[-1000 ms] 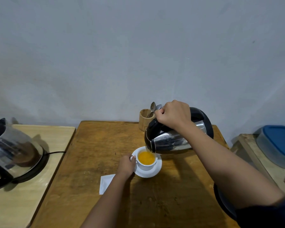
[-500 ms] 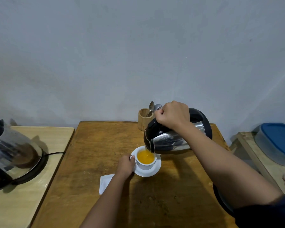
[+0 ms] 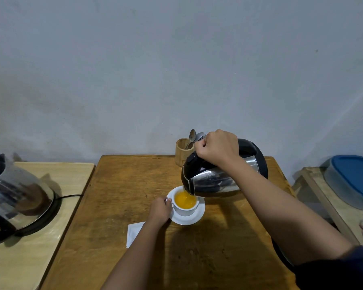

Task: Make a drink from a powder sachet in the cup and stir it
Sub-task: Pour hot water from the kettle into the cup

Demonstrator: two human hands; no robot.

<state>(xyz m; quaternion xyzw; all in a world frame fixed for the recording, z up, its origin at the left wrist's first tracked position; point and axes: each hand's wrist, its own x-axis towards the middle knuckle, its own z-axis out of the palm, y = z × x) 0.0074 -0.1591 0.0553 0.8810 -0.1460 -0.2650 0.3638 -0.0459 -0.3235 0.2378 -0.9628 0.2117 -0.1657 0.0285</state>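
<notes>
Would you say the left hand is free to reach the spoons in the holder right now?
Probably not: the left hand grips the cup handle, and the tilted kettle in the right hand hangs between it and the spoons.

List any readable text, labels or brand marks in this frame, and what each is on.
None readable.
White sachet: blank on the visible side.
Kettle in the right hand: no mark visible.
Second kettle: reflections only.
Blue-lidded container: no label visible.

second kettle (image 3: 15, 197) on left side table (image 3: 57, 243) | blue-lidded container (image 3: 352, 181) far right | grey wall (image 3: 176, 70)
</notes>
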